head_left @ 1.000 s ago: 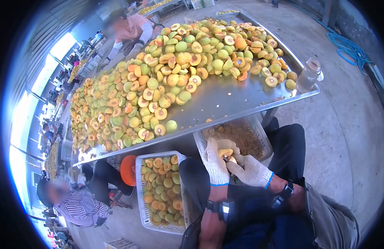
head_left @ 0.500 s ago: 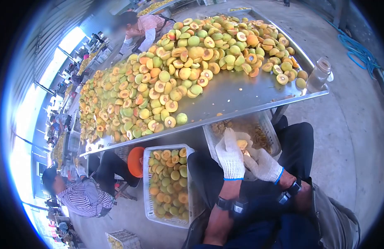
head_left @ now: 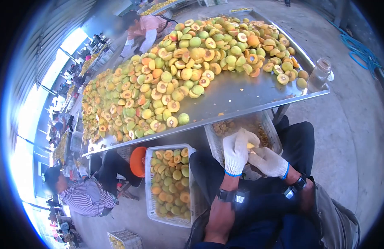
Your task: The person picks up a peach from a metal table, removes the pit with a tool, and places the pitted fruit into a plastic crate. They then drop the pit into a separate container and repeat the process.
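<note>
Both my hands wear white knit gloves with blue cuffs and meet over a white plastic crate [head_left: 275, 143] below the table edge. My left hand [head_left: 235, 152] is closed around a yellow peach half [head_left: 250, 145], only a small part of which shows between the gloves. My right hand [head_left: 270, 162] presses its closed fingers against the fruit from the right; whether it also grips a small tool is hidden. Brown pits and scraps [head_left: 225, 126] lie in the crate beneath. Above, a metal table [head_left: 225, 97] bears a big heap of halved peaches [head_left: 187, 74], some with pits showing.
A white crate [head_left: 192, 186] of peach halves stands left of my knees, beside an orange bucket [head_left: 138, 162]. A clear jar [head_left: 319, 74] stands at the table's right corner. One person [head_left: 86, 197] sits at left; another [head_left: 148, 27] leans at the far side. A blue hose [head_left: 360, 52] lies right.
My hands have shifted slightly, the right wrist swinging a little outward to the right, with the fruit still between them. The view has moved a little. The far person's arm has lowered toward the table.
</note>
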### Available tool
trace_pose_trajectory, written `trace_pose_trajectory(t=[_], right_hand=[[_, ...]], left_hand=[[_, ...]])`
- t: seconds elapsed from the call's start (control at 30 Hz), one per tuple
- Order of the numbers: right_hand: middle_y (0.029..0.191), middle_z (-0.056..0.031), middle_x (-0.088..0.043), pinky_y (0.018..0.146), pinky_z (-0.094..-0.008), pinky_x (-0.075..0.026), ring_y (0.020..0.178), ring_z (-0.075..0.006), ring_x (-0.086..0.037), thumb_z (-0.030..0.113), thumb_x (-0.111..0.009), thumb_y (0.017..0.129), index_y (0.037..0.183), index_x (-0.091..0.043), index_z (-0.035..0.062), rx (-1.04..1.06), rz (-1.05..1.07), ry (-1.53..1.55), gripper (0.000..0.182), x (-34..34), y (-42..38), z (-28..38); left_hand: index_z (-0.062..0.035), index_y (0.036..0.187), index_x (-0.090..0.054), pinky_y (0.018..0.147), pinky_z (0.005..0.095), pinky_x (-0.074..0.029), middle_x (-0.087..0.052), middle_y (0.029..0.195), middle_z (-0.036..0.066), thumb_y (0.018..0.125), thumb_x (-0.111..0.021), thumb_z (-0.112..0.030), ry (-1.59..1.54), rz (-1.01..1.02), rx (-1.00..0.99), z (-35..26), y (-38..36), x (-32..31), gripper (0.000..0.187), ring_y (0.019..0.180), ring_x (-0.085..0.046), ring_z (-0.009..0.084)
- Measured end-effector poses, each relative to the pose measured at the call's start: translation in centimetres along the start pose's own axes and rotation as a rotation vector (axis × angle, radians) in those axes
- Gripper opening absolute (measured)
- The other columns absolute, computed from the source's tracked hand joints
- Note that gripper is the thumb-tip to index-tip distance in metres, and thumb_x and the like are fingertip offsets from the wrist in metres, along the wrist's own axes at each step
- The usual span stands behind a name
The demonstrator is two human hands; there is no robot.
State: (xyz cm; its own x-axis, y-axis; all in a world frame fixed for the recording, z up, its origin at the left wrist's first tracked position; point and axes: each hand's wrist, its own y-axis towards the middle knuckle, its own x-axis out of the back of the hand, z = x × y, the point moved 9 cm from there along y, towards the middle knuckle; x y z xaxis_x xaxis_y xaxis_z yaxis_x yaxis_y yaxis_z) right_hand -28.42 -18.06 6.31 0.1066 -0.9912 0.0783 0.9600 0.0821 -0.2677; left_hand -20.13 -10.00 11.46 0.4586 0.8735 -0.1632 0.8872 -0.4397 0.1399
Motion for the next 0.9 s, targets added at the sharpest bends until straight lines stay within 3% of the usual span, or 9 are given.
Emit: trace_pose_trajectory(t=[0.07, 0.13, 0.33, 0.4, 0.53, 0.63, 0.7, 0.87, 0.9], right_hand=[[0.065, 0.003, -0.059, 0.051, -0.025, -0.043, 0.057, -0.0065, -0.056, 0.04, -0.052, 0.109, 0.088, -0.071, 0.0054, 0.098, -0.079, -0.104, 0.044, 1.0, -0.2, 0.8], [0.063, 0.004, -0.055, 0.046, -0.0239, -0.041, 0.052, -0.0062, -0.053, 0.047, -0.05, 0.108, 0.085, -0.067, 0.0097, -0.259, 0.137, 0.218, 0.047, -0.6, -0.9, -1.0], [0.061, 0.0078, -0.045, 0.042, -0.0208, -0.033, 0.048, -0.0031, -0.044, 0.054, -0.049, 0.106, 0.078, -0.055, 0.0166, -0.186, 0.222, 0.291, 0.048, -0.6, -1.1, -0.5], [0.062, 0.0098, -0.043, 0.043, -0.0196, -0.031, 0.048, -0.0014, -0.041, 0.055, -0.051, 0.105, 0.08, -0.056, 0.0178, -0.215, 0.295, 0.371, 0.045, -0.9, -1.1, -0.6], [0.063, 0.008, -0.045, 0.041, -0.02, -0.029, 0.047, -0.0029, -0.039, 0.053, -0.048, 0.108, 0.084, -0.055, 0.0172, -0.243, 0.295, 0.41, 0.044, -0.5, -0.8, -1.9], [0.062, 0.0114, -0.043, 0.042, -0.0197, -0.03, 0.048, -0.0007, -0.039, 0.051, -0.053, 0.107, 0.082, -0.058, 0.0202, -0.257, 0.382, 0.539, 0.04, -1.1, -1.0, -1.5], [0.062, 0.0094, -0.043, 0.039, -0.0209, -0.025, 0.045, -0.0017, -0.034, 0.053, -0.051, 0.108, 0.083, -0.055, 0.0172, -0.241, 0.293, 0.369, 0.044, -0.6, -0.7, -1.7], [0.061, 0.0095, -0.043, 0.038, -0.0208, -0.024, 0.044, -0.0019, -0.033, 0.053, -0.053, 0.107, 0.084, -0.056, 0.0162, -0.312, 0.41, 0.515, 0.044, -1.1, -1.2, -2.3], [0.061, 0.0096, -0.042, 0.038, -0.0208, -0.024, 0.044, -0.0017, -0.033, 0.053, -0.054, 0.107, 0.085, -0.056, 0.016, -0.334, 0.477, 0.583, 0.043, -1.5, -1.5, -2.4]], left_hand=[[0.005, 0.075, -0.069, 0.066, 0.0314, -0.05, -0.072, 0.072, 0.01, 0.109, -0.046, -0.029, 0.014, -0.019, 0.021, 0.0, -0.1, -0.3, 0.054, 0.068, -0.066, 0.017], [0.0054, 0.074, -0.069, 0.066, 0.0322, -0.051, -0.072, 0.073, 0.01, 0.108, -0.045, -0.025, 0.064, 0.001, 0.0, -0.2, 0.0, -0.4, 0.052, 0.067, -0.066, 0.0175], [0.0051, 0.073, -0.069, 0.068, 0.0326, -0.051, -0.073, 0.076, 0.012, 0.108, -0.046, -0.027, 0.008, 0.181, -0.117, -0.7, 0.4, -1.8, 0.053, 0.07, -0.067, 0.0202], [0.0049, 0.073, -0.069, 0.07, 0.0333, -0.051, -0.073, 0.077, 0.015, 0.109, -0.047, -0.03, -0.187, 0.147, -0.065, -0.2, 0.5, -1.6, 0.055, 0.07, -0.067, 0.0214], [0.0028, 0.07, -0.066, 0.068, 0.0345, -0.051, -0.071, 0.078, 0.018, 0.111, -0.046, -0.034, -0.306, 0.091, 0.063, 1.3, 0.6, -1.4, 0.058, 0.068, -0.067, 0.0237], [0.002, 0.071, -0.065, 0.069, 0.0355, -0.051, -0.071, 0.077, 0.019, 0.111, -0.045, -0.035, -0.381, 0.094, 0.182, 2.8, 0.6, -1.6, 0.058, 0.067, -0.067, 0.0246], [0.0017, 0.071, -0.065, 0.068, 0.0359, -0.051, -0.071, 0.078, 0.018, 0.111, -0.045, -0.037, -0.354, 0.123, 0.196, 2.8, 0.6, -1.5, 0.059, 0.068, -0.067, 0.0246], [-0.0003, 0.069, -0.062, 0.068, 0.0374, -0.052, -0.07, 0.075, 0.016, 0.111, -0.044, -0.04, -0.192, 0.238, 0.093, 2.0, 0.0, -2.4, 0.06, 0.072, -0.067, 0.0256], [-0.0015, 0.072, -0.063, 0.068, 0.0385, -0.052, -0.07, 0.077, 0.015, 0.11, -0.044, -0.043, -0.393, 0.167, 0.184, 3.8, -0.1, -2.1, 0.06, 0.073, -0.067, 0.0266]])
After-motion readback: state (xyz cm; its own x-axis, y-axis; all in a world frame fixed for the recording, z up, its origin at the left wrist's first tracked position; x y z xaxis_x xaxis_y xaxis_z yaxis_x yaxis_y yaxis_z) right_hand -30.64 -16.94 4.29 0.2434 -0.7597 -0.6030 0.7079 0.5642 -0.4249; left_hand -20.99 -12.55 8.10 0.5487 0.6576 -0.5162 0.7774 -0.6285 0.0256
